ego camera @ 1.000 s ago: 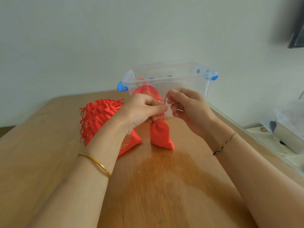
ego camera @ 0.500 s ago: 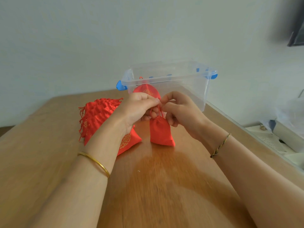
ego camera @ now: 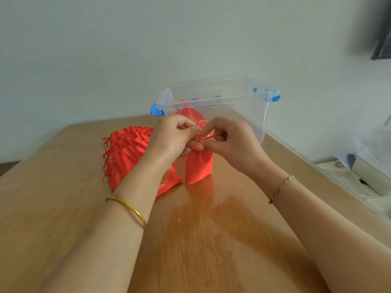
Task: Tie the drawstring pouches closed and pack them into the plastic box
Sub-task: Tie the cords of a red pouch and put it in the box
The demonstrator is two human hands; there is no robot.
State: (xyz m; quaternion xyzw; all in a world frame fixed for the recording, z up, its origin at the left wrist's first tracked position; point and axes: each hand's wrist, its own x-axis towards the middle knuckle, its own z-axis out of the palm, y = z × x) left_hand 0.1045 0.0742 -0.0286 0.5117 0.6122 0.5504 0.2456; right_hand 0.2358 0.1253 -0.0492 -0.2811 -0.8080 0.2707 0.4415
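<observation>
Against a pale wall, a wooden table [ego camera: 63, 208] is carrying a clear plastic box [ego camera: 249, 115] with one red pouch inside. Left hand [ego camera: 171, 138] and right hand [ego camera: 230, 142] are pinching the red drawstring [ego camera: 203, 137] of a small red pouch [ego camera: 198, 166] standing before the box, fingers closed on the cord. More pouches [ego camera: 124, 151] are lying piled beside the left forearm.

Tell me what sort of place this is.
Probably a plain room at home or in a small workshop: a bare wooden table against a blank white wall, with a clear plastic storage box and a pile of red drawstring pouches.
</observation>
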